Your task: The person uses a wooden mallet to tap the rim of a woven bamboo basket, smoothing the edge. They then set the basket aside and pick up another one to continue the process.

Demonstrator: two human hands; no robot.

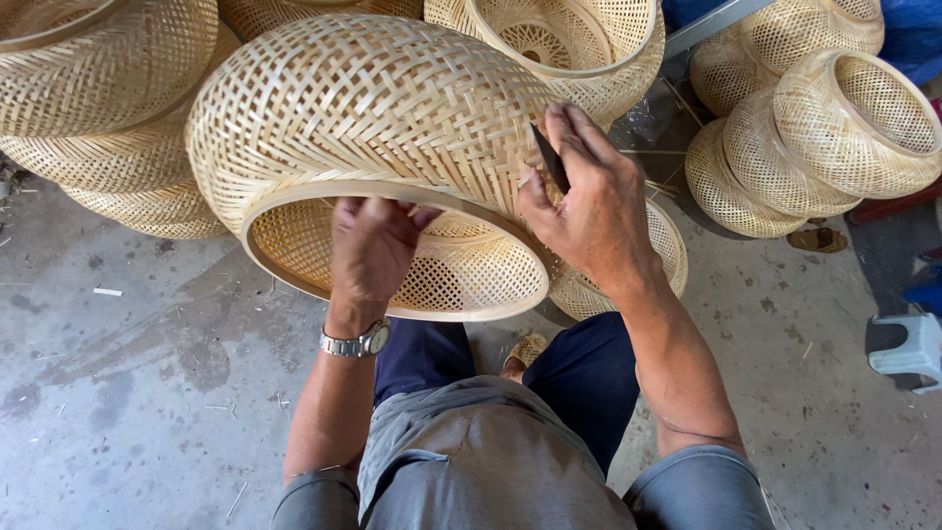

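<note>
A large round woven bamboo basket (363, 118) lies tilted over my knees, its open mouth ringed by a smooth rim (294, 196) that faces me. My left hand (371, 250), with a metal watch on the wrist, grips the rim at the top of the opening, fingers curled inside. My right hand (589, 201) presses against the basket's right side and holds a small dark blade (549, 157) between thumb and fingers, the blade resting on the weave.
Several similar woven baskets are piled at the back left (98, 79), back middle (569, 44) and right (834, 128). Another basket (667, 245) lies under my right arm. A pale plastic stool (908, 348) stands at the right edge. The floor is stained concrete (147, 373).
</note>
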